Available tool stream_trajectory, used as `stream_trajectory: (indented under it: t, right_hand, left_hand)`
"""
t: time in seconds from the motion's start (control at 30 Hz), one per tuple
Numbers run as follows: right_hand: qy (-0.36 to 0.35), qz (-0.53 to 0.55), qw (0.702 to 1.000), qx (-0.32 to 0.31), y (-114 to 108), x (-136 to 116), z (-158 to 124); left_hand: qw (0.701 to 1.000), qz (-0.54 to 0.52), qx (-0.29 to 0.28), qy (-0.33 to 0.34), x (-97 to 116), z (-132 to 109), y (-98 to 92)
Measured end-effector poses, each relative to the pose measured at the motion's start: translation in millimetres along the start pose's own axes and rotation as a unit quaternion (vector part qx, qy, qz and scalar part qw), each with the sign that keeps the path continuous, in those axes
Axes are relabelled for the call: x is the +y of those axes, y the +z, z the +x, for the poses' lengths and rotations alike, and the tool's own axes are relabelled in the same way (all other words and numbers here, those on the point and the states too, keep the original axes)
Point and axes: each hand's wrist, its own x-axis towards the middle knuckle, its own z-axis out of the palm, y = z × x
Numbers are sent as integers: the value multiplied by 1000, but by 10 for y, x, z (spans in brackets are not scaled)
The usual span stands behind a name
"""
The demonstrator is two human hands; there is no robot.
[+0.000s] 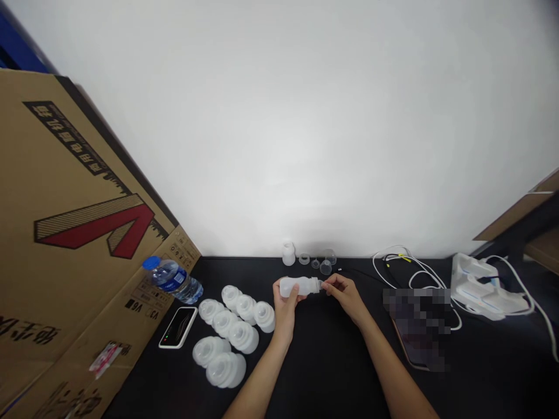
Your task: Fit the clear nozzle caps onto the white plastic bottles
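Observation:
My left hand point(286, 299) is wrapped round a white baby bottle point(294, 286), which lies sideways with its neck toward the right. At that neck sits a clear teat point(320, 284), its tip pinched by the fingers of my right hand point(343, 291). Behind the held bottle, along the wall, a small white bottle point(288, 254) stands beside a ring point(304, 258), a small clear teat point(315, 263) and clear domed caps point(325, 267). To the left of my left hand, several white baby bottles with clear caps point(243, 336) stand in rows.
A water bottle point(177, 280) and a phone point(179, 327) are at the left, by a large cardboard box point(87, 192). To the right lie white cables point(425, 273), a partly blurred dark phone point(413, 337) and a white charging station point(476, 285). A white wall point(279, 128) rises behind.

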Motion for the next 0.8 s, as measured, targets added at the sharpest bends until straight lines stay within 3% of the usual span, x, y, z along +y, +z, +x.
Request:
stream_trajectory:
  t: [0.8]
  right_hand:
    - [-30, 6, 999, -17, -37, 77, -10]
  left_hand:
    - [1000, -28, 4, -10, 46, 7, 2]
